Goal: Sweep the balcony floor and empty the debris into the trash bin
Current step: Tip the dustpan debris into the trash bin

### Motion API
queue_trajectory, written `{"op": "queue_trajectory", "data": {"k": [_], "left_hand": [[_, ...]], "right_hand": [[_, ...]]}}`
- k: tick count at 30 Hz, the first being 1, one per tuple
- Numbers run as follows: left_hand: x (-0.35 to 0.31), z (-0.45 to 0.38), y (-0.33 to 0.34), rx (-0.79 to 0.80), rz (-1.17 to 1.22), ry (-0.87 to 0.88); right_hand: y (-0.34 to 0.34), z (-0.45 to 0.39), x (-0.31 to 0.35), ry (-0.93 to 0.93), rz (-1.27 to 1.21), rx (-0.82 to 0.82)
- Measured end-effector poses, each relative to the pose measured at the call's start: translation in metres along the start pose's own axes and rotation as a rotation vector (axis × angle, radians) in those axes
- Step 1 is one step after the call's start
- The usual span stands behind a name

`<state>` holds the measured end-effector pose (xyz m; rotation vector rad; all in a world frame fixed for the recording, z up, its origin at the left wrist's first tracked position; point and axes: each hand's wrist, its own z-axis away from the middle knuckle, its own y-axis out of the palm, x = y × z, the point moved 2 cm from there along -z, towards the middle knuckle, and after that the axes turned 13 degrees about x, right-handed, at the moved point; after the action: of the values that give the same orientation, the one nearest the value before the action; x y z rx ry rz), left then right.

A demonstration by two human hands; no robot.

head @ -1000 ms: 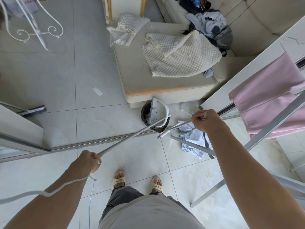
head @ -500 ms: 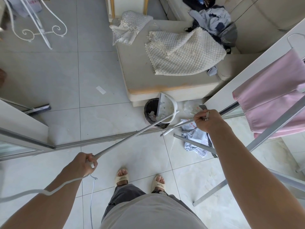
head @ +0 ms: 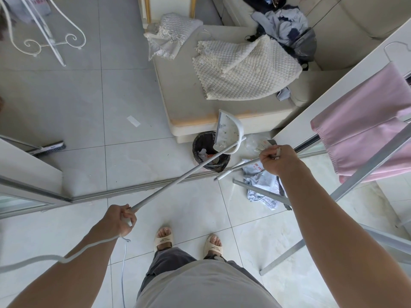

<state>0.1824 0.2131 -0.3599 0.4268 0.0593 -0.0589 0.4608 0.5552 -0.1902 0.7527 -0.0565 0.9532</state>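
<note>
I stand on the balcony tiles at the sliding-door track (head: 133,192). My left hand (head: 121,218) grips the end of a long white handle (head: 178,181). That handle runs up to a white dustpan (head: 229,134), which is tilted steeply over a black-lined trash bin (head: 201,143). Scraps of debris (head: 203,153) lie inside the bin, and specks cling to the pan. My right hand (head: 278,161) is closed on a second thin white stick (head: 240,166) that slants down to the floor just right of the bin. Which tool that stick belongs to is hidden.
A cream ottoman (head: 182,96) with quilted covers stands right behind the bin. A drying rack (head: 347,187) with a pink towel (head: 360,121) crowds the right side. Printed bags (head: 262,187) lie by its leg. A brush head (head: 51,147) pokes out behind the left door frame.
The dustpan has lifted and swung to the far right rim of the bin, uncovering the bin's mouth. My left hand has drawn back a little; my right hand has held still.
</note>
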Motion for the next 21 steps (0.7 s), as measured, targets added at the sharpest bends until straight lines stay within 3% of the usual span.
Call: {"op": "queue_trajectory", "data": {"k": [21], "left_hand": [[0.013, -0.009, -0.013, 0.069, 0.005, -0.084]], "right_hand": [[0.027, 0.034, -0.001, -0.036, 0.023, -0.002]]}}
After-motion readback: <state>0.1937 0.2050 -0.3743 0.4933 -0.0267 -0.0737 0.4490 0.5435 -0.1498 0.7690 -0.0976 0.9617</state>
